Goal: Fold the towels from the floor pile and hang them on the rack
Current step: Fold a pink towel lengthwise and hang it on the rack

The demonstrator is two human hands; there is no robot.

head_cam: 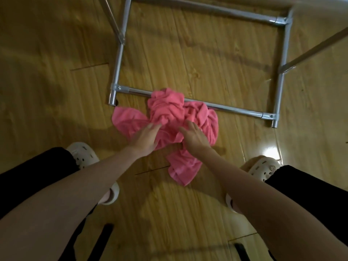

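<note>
Both hands – left hand point(146, 137), right hand point(194, 136) – flat on towel pile point(169, 113); rack point(207, 105) top cut off.

Pale clogs point(83, 154) and black trousers point(28, 166) stand on a wooden plank floor point(207, 53).

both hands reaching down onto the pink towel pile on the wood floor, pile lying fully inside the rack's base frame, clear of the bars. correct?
Not quite. The pink towel pile is not inside the frame: it lies mostly on the person's side of the rack, and its top edge overlaps the near base bar. The rest holds: left hand and right hand both reach down onto it, on the wood floor. The head view shows it.
</note>
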